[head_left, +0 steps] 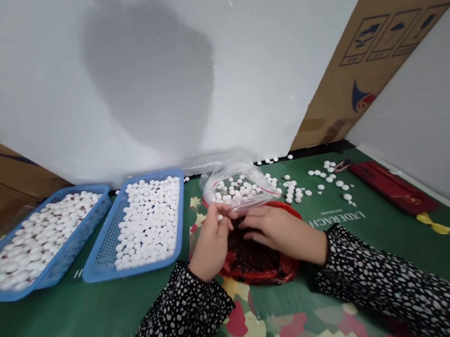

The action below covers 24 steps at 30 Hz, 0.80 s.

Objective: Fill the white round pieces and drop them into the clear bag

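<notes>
Head view; hands point(212, 243) point(285, 231) over red container point(250, 278)

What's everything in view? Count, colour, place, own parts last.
Baskets: two, blue, table's left side
White balls: too many to count, white, in both baskets and the bag, loose at right
Clear bag: one, transparent, beyond the hands
Red plastic: one piece, red, around the dark filling
Dark filling: one mass, dark brown, below the hands
Case: one, dark red, right
Ribbon: one, yellow, case's near end
Table cover: one, green with patterned areas, underneath
Cardboard: brown, both sides
Panel: one, white, back
Sleeves: two, black with pale specks, forearms
Left hand, right hand: one each, bare, over the filling
</notes>
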### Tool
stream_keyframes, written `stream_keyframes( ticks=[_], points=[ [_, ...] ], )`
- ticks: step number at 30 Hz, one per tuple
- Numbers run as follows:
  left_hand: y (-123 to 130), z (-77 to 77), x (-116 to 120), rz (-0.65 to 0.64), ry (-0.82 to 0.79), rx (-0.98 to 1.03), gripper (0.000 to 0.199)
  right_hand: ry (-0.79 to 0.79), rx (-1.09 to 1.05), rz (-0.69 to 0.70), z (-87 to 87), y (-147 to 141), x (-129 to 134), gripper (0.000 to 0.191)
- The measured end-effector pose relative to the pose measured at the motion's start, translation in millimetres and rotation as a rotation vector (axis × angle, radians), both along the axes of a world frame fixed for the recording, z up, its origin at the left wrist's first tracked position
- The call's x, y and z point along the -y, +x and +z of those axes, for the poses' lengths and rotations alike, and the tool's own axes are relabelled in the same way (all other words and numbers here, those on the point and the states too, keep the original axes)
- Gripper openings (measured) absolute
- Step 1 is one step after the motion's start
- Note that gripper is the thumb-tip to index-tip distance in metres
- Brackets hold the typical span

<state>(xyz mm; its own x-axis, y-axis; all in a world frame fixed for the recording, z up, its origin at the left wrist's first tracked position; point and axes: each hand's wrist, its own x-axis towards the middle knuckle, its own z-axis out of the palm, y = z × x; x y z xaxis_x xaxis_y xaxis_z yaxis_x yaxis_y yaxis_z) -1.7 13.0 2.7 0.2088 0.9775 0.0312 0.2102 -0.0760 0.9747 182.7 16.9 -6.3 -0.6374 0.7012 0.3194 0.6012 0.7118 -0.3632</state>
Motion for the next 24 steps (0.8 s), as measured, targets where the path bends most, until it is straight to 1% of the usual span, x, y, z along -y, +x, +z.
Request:
stream_keyframes(
  ticks=[2,3,5,8,11,13,15,17,20,24],
  points=[
    [-0.2,-1.1,-0.4,-0.002,-0.006,0.021,0.011,-0.001,0.099,0.037,-6.5,-6.2,6.1,0.026],
    [-0.2,-1.5,-0.8,0.001,-0.011,0.036,0.009,0.004,0.120,0.042,-9.3,-8.6,7.8,0.026],
    [-0.3,-1.3,-1.4,0.013,-0.014,0.061,0.005,-0.004,0.111,0.046,-13.0,-11.5,8.6,0.020],
    [-0.2,1.2,-1.5,0.031,0.002,0.090,0.008,-0.043,0.044,0.036,-12.3,-10.6,7.3,0.015],
    [0.3,4.3,-1.3,0.044,-0.016,0.155,0.021,-0.112,-0.069,0.038,-6.0,-5.2,6.6,0.013],
    [0.8,5.1,-1.6,0.075,-0.050,0.223,0.028,-0.177,-0.175,0.037,-0.8,-0.5,6.4,0.011],
    [1.3,4.7,-2.0,0.098,-0.080,0.286,0.022,-0.236,-0.288,0.018,4.2,3.9,5.8,0.011],
    [1.7,3.3,-2.2,0.092,-0.113,0.341,0.015,-0.271,-0.398,-0.016,8.5,7.0,5.3,0.012],
    [2.3,0.6,-1.9,0.081,-0.156,0.406,0.017,-0.320,-0.541,-0.076,12.7,8.2,5.8,0.012],
    [4.3,-1.0,-0.5,0.111,-0.190,0.433,0.022,-0.431,-0.702,-0.159,14.3,6.6,7.5,0.008]
  ],
)
